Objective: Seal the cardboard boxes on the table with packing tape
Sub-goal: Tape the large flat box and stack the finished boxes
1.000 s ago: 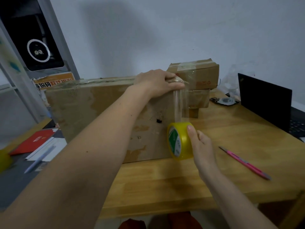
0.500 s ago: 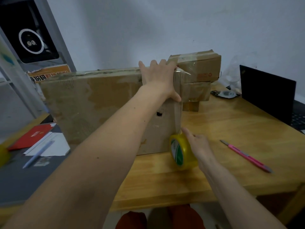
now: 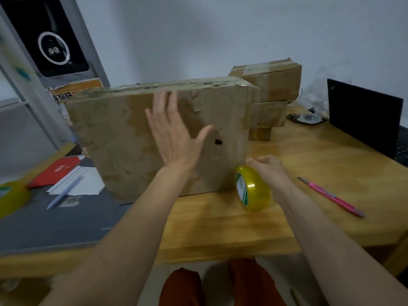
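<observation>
Right hand [image 3: 268,171] grips the yellow tape roll [image 3: 251,188] at the big box's [image 3: 123,138] lower right corner — left hand [image 3: 174,133] flat, fingers spread, on the box front; bare table [image 3: 220,228] lies toward the near edge.

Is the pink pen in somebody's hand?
No, the pink pen lies alone on the wooden table, to the right of the right hand that holds the yellow tape roll.
</observation>
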{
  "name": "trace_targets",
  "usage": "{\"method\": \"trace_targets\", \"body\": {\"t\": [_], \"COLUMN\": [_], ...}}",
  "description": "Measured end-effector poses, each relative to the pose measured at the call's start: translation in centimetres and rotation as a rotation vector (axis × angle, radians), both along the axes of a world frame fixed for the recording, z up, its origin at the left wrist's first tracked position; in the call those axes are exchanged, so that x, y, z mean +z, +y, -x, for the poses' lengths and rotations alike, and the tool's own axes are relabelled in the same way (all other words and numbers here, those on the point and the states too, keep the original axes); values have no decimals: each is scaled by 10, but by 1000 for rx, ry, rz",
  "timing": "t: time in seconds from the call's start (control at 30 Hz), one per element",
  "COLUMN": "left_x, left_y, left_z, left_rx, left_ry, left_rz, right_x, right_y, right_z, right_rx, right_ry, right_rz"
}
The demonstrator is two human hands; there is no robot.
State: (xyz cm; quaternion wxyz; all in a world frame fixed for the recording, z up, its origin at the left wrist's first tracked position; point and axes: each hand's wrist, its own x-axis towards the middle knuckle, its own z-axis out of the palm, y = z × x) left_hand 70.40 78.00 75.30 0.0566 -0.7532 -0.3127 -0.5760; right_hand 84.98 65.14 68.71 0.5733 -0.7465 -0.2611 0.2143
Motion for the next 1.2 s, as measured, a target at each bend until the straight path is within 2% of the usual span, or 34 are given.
{"method": "trace_targets", "body": {"t": [0.2,0.27,0.33,0.4,0.47,0.57,0.77,0.9,1.1,1.2], "left_x": [-39,-55,-74,-86,-83,-60,-8,12,19,7], "left_y": [35,47,52,51,49,53,52,46,42,49], "left_z": [84,108,123,131,132,133,143,150,151,134], "left_rx": [314,248,64,42,128,273,381,313,255,343], "left_ry": [-446,-602,-631,-556,-490,-329,269,581,651,700], "left_rz": [599,820,1033,1085,1042,1004,992,1047,1157,1015], "right_x": [6,4,0,-2,-2,10,56,68,83,87], "right_y": [-1,-1,-3,-6,-11,-19,-33,-37,-15,0], "right_z": [-1,2,5,10,9,3,-9,-17,-12,-8], "right_rx": [160,190,190,188,211,199,259,283,173,107], "right_ry": [167,216,298,438,521,491,374,364,347,330], "right_rz": [-17,-10,-26,-72,-137,-221,-297,-314,-246,-264]}}
